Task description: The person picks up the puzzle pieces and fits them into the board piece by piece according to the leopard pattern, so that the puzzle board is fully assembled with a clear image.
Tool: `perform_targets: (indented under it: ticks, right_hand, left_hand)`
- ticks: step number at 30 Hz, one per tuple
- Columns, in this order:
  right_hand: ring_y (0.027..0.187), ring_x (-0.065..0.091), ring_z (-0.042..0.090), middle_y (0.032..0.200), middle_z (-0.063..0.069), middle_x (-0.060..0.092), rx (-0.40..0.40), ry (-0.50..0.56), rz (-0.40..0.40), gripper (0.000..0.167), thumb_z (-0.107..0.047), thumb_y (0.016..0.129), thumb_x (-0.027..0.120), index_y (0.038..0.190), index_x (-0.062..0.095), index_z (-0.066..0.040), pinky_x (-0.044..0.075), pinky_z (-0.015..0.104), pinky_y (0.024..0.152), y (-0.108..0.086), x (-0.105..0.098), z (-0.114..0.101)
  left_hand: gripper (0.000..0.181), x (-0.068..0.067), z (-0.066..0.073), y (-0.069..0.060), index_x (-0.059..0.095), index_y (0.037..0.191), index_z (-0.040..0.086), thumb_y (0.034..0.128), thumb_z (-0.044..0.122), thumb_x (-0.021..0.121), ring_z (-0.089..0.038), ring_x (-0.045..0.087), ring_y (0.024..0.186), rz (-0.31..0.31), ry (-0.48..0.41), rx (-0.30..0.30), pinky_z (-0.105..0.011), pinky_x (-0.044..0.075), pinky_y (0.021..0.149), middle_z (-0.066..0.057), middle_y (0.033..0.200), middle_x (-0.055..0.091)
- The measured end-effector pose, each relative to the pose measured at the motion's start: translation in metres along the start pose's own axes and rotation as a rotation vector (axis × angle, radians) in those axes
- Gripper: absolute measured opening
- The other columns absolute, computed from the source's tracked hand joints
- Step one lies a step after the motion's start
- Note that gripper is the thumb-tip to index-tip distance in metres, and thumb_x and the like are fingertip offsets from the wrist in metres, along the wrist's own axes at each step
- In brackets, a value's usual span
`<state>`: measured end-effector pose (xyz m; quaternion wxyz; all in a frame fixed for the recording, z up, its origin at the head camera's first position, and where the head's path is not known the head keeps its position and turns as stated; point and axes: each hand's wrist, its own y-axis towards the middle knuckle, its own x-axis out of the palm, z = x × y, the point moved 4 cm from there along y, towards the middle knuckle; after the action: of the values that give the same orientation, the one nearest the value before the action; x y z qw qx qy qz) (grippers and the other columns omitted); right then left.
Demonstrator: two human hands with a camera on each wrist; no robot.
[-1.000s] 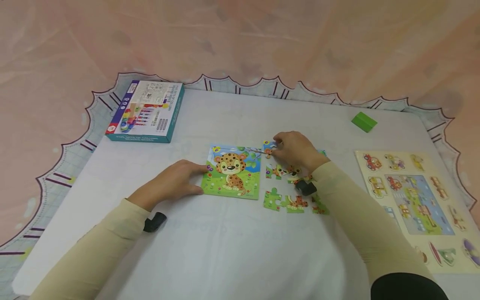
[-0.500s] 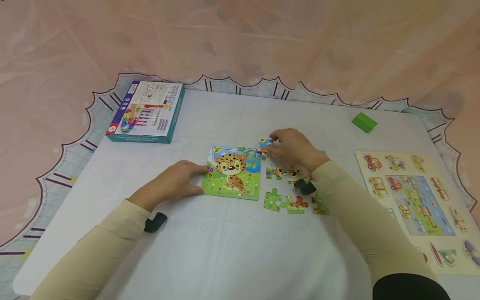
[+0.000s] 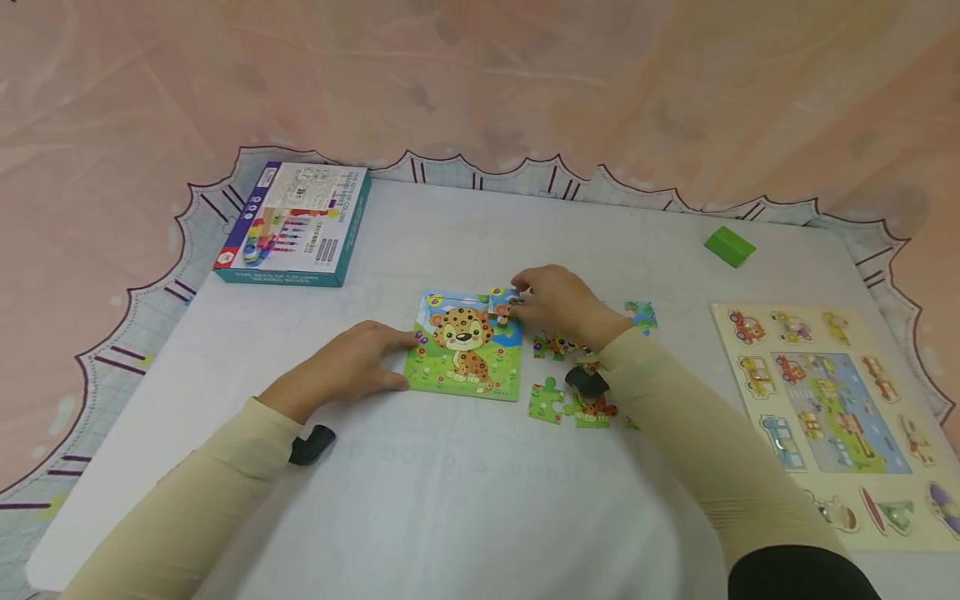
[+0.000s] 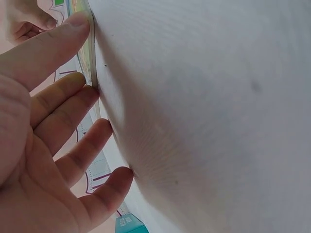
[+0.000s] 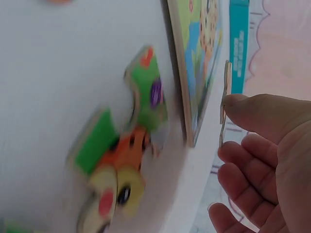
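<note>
A square puzzle board (image 3: 463, 358) with a leopard picture lies flat on the white table. My left hand (image 3: 348, 367) rests at its left edge; in the left wrist view the thumb (image 4: 53, 46) and fingertips touch the board's side. Above the board's upper right corner, my right hand (image 3: 558, 302) pinches a blue puzzle piece (image 3: 502, 307) between thumb and fingers. The right wrist view shows this piece (image 5: 226, 92) edge-on, raised off the board. Several loose pieces lie right of the board, among them a green one (image 3: 546, 402) and a blue-green one (image 3: 642, 314); my right arm partly hides others.
A flat box (image 3: 296, 221) stands at the back left. At the back right lies a green block (image 3: 730, 246). A cream peg-puzzle board (image 3: 817, 487) with vehicle pictures covers the right side. A scalloped cloth border (image 3: 495, 175) runs along the table's far edge.
My right hand has moved left with the puzzle piece, from the loose pieces to over the board's upper right corner. My left hand has stayed at the board's left edge.
</note>
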<state>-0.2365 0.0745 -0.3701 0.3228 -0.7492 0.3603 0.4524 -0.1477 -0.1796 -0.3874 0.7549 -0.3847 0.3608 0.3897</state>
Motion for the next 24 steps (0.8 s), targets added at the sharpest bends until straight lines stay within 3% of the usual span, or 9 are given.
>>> perform_targets:
  ticks: [6, 24]
  right_hand:
    - [0.121, 0.056, 0.029, 0.128, 0.011, 0.065, -0.047, 0.014, -0.019, 0.05, -0.033, 0.097, 0.067, 0.136, 0.06, -0.002, 0.045, 0.042, 0.104, 0.007, 0.008, -0.015]
    - [0.116, 0.059, 0.025, 0.123, 0.01, 0.067, -0.083, 0.009, -0.038, 0.048, -0.032, 0.096, 0.067, 0.133, 0.062, -0.002, 0.047, 0.038, 0.101, 0.023, 0.024, -0.041]
  left_hand:
    - [0.063, 0.0, 0.001, -0.001, 0.058, 0.141, 0.008, 0.084, 0.019, 0.083, -0.037, 0.044, 0.134, 0.006, -0.002, 0.004, -0.054, 0.035, 0.112, -0.013, 0.141, 0.057]
    - [0.062, -0.002, 0.003, -0.003, 0.06, 0.14, 0.006, 0.0833, 0.018, 0.082, -0.038, 0.046, 0.133, 0.013, -0.005, 0.011, -0.054, 0.035, 0.112, -0.016, 0.14, 0.057]
